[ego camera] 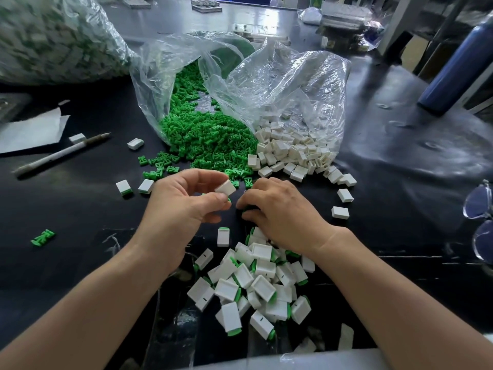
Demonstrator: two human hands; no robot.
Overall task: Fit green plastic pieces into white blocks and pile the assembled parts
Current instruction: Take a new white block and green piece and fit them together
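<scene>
Now: left hand [184, 201] pinches block [225, 188], lifted off table [80, 209], likely awaiting insert. Greens [208, 129] spill just behind, within reach. Pile [258, 284] close below for quick drops. Right hand [280, 209] curled down; contents unclear.

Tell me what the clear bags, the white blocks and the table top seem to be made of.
Clear bags: thin plastic film, glossy, crinkled and see-through. White blocks: probably moulded hard plastic, matte, with crisp edges. Table top: a dark smooth covering that mirrors light; material unclear.
</scene>
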